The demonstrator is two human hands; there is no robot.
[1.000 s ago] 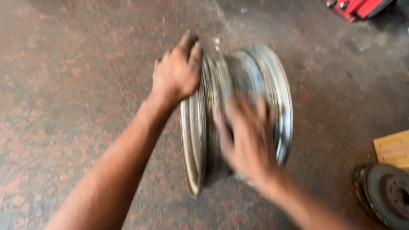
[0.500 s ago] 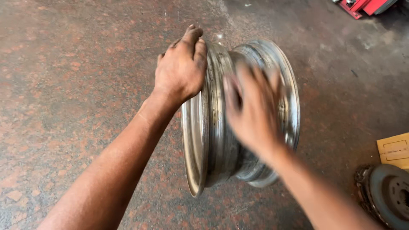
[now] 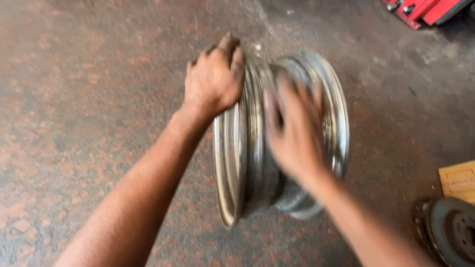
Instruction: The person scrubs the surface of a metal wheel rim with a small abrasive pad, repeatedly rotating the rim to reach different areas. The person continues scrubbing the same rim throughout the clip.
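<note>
- A bare steel wheel rim (image 3: 247,163) stands on edge on the mottled reddish concrete floor (image 3: 89,99), about mid-scene, its open barrel facing the camera and its two flanges running near to far.
- The left hand (image 3: 213,79) is clamped over the top of the rim's left flange at the far end, fingers curled over the lip and knuckles up; that grip reads as the one keeping the wheel upright.
- The right hand (image 3: 296,129) lies across the barrel between the two flanges. It is smeared with motion blur, so I cannot tell whether the fingers are closed on the metal or only sliding flat over it.
- Against half a second ago, the left hand sits at the same spot on the flange, while the right hand has dropped a little lower and nearer along the barrel. A second ago it was lower again, so it appears to sweep back and forth over the surface.
- The rim itself has barely shifted on the floor in that time; it looks steadied in place, not rolled away.
- At the near right lies a dark brake disc (image 3: 452,232), with a corner of a pale wooden board (image 3: 459,180) just beyond it, both well apart from the rim.
- At the far right corner shows part of some red equipment (image 3: 425,10).
</note>
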